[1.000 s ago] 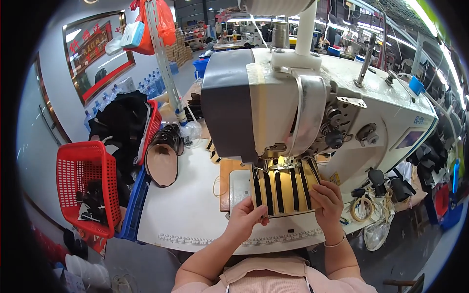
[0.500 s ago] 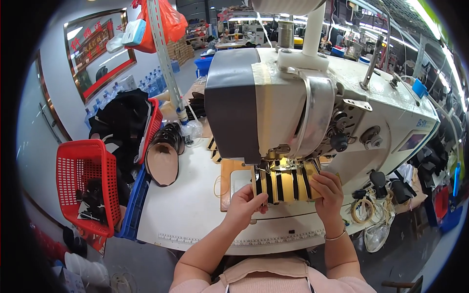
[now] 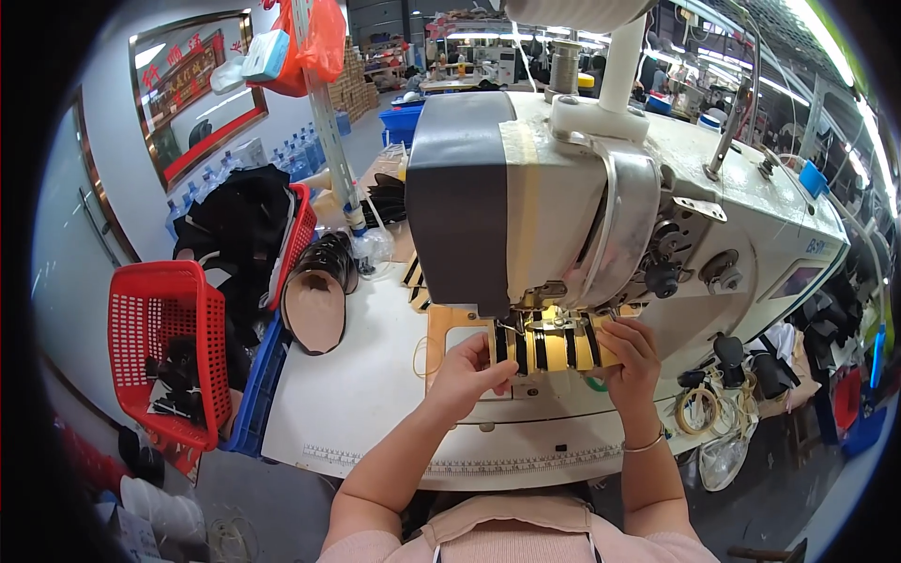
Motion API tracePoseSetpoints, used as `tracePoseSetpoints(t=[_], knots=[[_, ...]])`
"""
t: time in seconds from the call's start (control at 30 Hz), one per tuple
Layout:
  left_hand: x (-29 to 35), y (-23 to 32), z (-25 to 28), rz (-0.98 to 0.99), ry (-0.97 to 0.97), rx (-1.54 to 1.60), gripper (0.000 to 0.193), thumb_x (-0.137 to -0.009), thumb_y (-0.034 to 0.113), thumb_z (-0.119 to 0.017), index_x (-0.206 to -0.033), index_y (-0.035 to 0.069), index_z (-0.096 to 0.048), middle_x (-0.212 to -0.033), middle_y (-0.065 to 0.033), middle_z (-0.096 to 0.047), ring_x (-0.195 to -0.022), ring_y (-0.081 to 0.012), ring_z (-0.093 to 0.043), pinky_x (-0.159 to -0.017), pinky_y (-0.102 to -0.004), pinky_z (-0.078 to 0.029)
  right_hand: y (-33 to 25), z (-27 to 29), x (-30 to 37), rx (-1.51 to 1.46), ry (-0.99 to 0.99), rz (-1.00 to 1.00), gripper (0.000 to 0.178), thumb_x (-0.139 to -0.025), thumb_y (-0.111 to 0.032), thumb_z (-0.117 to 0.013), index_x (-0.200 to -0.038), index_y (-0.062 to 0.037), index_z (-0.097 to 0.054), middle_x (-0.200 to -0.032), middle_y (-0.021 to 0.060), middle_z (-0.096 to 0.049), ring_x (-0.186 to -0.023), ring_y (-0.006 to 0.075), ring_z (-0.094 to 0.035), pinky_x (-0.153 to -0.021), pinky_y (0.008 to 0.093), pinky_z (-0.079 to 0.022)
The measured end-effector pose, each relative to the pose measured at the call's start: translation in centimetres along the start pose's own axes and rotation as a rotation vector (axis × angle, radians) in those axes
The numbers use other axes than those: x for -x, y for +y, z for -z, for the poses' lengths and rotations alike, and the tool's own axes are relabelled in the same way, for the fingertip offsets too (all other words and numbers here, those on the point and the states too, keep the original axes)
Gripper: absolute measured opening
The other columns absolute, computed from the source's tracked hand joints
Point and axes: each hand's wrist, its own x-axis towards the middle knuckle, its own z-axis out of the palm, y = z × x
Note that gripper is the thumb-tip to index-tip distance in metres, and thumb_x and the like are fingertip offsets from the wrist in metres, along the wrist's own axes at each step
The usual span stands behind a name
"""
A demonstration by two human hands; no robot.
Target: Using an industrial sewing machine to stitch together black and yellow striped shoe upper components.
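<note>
We find the striped panel (image 3: 557, 353), yellow with black bands, at the front of the sewing machine (image 3: 460, 211), its far part beneath the presser foot (image 3: 557, 326) and its near edge facing the wearer. The left hand (image 3: 466, 378) grips the panel's left edge, thumb laid on top; we cannot tell how far its other fingers reach underneath. The right hand (image 3: 631, 360) is closed on the opposite edge, fingers over the upper face, its thumb not clearly visible. In our judgement, this grip at both sides serves to hold the piece flat and square, with the middle left free for the foot and the fingers off to either side of it. Both forearms come in low over the worktop (image 3: 366, 405), which presumably gives a steady approach. We note a ruler strip (image 3: 450, 464) along the front edge, probably fixed there for quick measuring. A shoe (image 3: 314, 310) stands to the left, apart from the panel, where it appears not to obstruct the hands. Beyond the worktop's left edge we record a red basket (image 3: 214, 342) containing dark pieces, close beside a blue crate (image 3: 253, 399), likely placed for easy reach.
</note>
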Motion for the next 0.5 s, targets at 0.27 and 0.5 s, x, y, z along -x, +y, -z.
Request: tracePoseSetpoints(t=[0.27,0.5], knots=[[-2.5,0.7,0.6,-0.033,0.021,-0.019,0.018,-0.079,0.006,-0.066,-0.093,0.001,-0.057,-0.069,-0.0018,-0.056,-0.054,-0.0074,-0.051,-0.050,-0.0226,-0.042,1.4,-1.7,-1.4,-0.009,0.017,-0.030,0.034,-0.058,0.011,-0.057,-0.087,-0.0057,-0.065,-0.092,0.0070,-0.065,-0.090,0.0275,-0.059,-0.076,0.0364,-0.050],[-5.7,-0.8,3.4,-0.054,-0.029,0.084,0.016,-0.081,0.010,-0.062,-0.095,0.005,-0.057,-0.072,-0.0027,-0.057,-0.056,-0.0116,-0.052,-0.054,-0.0275,-0.043,2.6,-3.4,-1.5,-0.008,-0.087,-0.161,0.031,-0.059,0.009,-0.056,-0.085,-0.0053,-0.063,-0.082,0.0092,-0.062,-0.082,0.0295,-0.056,-0.070,0.0379,-0.047]])
